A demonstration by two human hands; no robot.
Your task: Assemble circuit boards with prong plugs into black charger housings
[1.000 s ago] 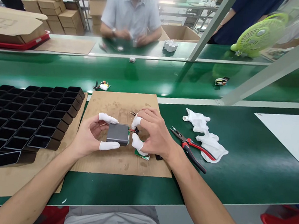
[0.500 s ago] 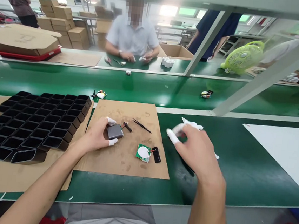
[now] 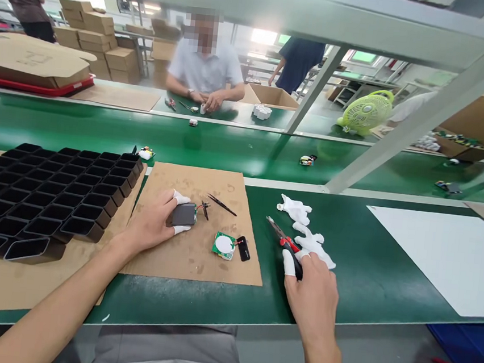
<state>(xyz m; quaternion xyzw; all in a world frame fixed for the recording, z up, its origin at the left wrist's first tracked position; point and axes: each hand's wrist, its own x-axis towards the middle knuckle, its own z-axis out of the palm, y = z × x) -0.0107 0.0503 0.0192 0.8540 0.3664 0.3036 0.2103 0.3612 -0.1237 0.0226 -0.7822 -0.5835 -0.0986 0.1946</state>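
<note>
My left hand (image 3: 159, 219) grips a small dark grey box-shaped case (image 3: 184, 215) between white-covered fingertips, on a sheet of brown cardboard (image 3: 157, 262). Thin wires run from the case's right end to a small black part (image 3: 205, 209). My right hand (image 3: 311, 282) is closed round the handles of red-and-black pliers (image 3: 280, 235), which point up and left over the green table. Dark tweezers (image 3: 222, 205) lie on the cardboard. Below them rests a green circuit board (image 3: 224, 245) with a white round pad, wired to a black oblong piece (image 3: 243, 249).
Several black open sleeves (image 3: 57, 213) stand in rows at the left. White gloves (image 3: 294, 209) lie beyond the pliers, and a white sheet (image 3: 432, 254) covers the right. Small assemblies (image 3: 308, 160) sit on the green belt (image 3: 245, 147). A co-worker (image 3: 205, 67) sits opposite.
My right hand has come down and back toward me and closed on the pliers, uncovering the gloves. The left hand keeps its grip on the case. The view has shifted right.
</note>
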